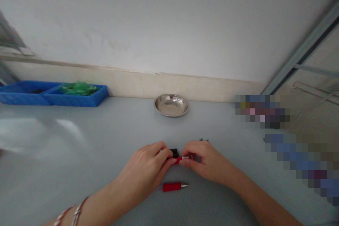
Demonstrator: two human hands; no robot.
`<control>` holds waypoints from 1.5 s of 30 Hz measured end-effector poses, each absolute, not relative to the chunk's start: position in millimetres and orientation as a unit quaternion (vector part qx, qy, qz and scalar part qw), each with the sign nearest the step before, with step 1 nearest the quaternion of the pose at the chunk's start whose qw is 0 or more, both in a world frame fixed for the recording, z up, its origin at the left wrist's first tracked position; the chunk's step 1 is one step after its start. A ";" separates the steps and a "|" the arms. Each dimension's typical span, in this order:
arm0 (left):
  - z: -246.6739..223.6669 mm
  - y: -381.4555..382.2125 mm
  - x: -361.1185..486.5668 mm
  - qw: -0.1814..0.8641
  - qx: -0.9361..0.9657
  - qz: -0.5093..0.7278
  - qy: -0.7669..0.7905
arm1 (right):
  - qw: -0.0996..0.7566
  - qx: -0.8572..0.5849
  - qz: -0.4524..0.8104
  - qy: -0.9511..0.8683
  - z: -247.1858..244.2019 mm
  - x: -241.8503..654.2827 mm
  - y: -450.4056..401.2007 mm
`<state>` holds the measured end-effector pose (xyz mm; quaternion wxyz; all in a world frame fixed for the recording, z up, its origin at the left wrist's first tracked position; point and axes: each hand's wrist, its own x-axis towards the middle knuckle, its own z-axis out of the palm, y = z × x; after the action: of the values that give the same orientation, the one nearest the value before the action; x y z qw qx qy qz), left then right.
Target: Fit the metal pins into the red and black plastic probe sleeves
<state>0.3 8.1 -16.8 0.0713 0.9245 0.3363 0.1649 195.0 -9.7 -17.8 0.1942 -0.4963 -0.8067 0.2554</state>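
Note:
Between my two hands is a red pen part with a silver tip (180,159), pointing right. My left hand (150,164) is closed on its left end. The thumb and fingertips of my right hand (208,160) are pinched around its tip end. Just behind it, black pieces (174,152) show on the table beside my left fingertips. Small dark metallic parts (203,140) lie behind my right hand, partly hidden by it. Nearer to me, a second red piece with a silver tip (172,186) lies flat on the table.
A round steel dish (171,106) stands near the wall. Two blue trays (76,100) sit at the back left, the right one holding green plastic. At the right are blurred-out items (262,111) and a metal frame (302,49).

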 end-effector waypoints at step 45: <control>-13.0 12.8 -0.8 0.115 0.924 0.044 0.363 | 0.139 -0.555 0.196 -0.796 -18.7 208.7 -6.8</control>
<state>-0.8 12.8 -13.0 0.1154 0.9235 0.3631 0.0436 208.7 -6.8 -18.7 0.1388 -0.5554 -0.7960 0.1963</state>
